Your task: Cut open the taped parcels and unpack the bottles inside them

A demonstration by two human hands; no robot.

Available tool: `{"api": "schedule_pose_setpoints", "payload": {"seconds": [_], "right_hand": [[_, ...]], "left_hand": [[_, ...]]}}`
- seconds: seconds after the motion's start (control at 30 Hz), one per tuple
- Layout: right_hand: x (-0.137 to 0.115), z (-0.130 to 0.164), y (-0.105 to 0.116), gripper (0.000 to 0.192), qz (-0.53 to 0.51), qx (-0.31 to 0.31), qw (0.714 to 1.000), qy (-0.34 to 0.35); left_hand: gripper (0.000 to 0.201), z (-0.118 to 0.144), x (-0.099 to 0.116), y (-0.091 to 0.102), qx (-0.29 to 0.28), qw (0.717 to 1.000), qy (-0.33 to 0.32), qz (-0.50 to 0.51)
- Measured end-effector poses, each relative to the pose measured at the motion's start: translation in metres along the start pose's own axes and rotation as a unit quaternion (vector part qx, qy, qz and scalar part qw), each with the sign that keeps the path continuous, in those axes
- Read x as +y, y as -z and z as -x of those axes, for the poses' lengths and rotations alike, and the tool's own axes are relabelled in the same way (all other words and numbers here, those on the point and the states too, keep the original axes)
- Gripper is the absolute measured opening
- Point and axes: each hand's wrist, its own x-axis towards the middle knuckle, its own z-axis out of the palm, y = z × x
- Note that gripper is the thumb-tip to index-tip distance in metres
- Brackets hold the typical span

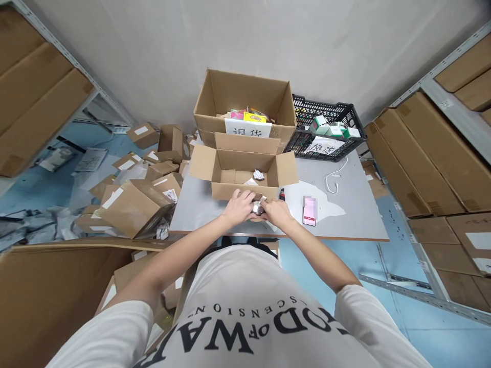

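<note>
At the table's front edge, my left hand and my right hand are close together, fingers curled around a small brown item with a round shiny face. My left hand grips its left side and my right hand its right side; its exact kind is too small to make out. Just beyond them stands an open cardboard box with its flaps spread out. Crumpled white paper lies inside it. Partly hidden behind my right hand is a small black and red object.
A larger carton with colourful packs stands behind, beside a black crate of green-white boxes. A phone and white cable lie on the right of the table. Discarded boxes pile up at left; shelves flank both sides.
</note>
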Motion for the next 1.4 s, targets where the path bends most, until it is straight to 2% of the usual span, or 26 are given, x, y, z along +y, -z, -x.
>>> {"api": "schedule_pose_setpoints", "payload": {"seconds": [0.2,0.37,0.5,0.63,0.9,1.0,1.13,1.27,1.4], "right_hand": [[0.007,0.005,-0.022,0.037,-0.074,0.06,0.995,-0.04],[0.009,0.005,-0.05,0.05,-0.172,0.142,0.97,-0.1],[0.006,0.004,-0.061,0.06,-0.194,0.195,0.953,-0.125],[0.001,0.003,-0.06,0.058,-0.143,0.176,0.965,-0.128],[-0.011,-0.005,-0.054,0.028,-0.091,0.158,0.963,-0.197],[-0.015,-0.012,-0.049,0.022,-0.092,0.152,0.963,-0.2],[-0.014,-0.017,-0.045,0.024,-0.139,0.145,0.958,-0.203],[-0.009,-0.016,-0.045,0.026,-0.253,0.161,0.928,-0.22],[-0.003,-0.012,-0.037,0.03,-0.414,0.192,0.867,-0.201]], "left_hand": [[0.054,0.01,0.002,-0.01,0.017,1.0,0.013,0.006],[0.073,0.017,0.001,-0.029,0.056,0.995,0.059,0.052],[0.082,0.021,0.0,-0.039,0.08,0.988,0.101,0.084],[0.083,0.025,-0.002,-0.044,0.068,0.981,0.149,0.102],[0.089,0.024,0.006,-0.054,0.036,0.971,0.197,0.132],[0.091,0.022,0.008,-0.051,0.029,0.969,0.202,0.138],[0.092,0.023,0.008,-0.044,0.008,0.967,0.216,0.136],[0.09,0.025,0.009,-0.04,-0.007,0.967,0.224,0.125],[0.09,0.024,0.01,-0.037,0.001,0.968,0.227,0.111]]}}
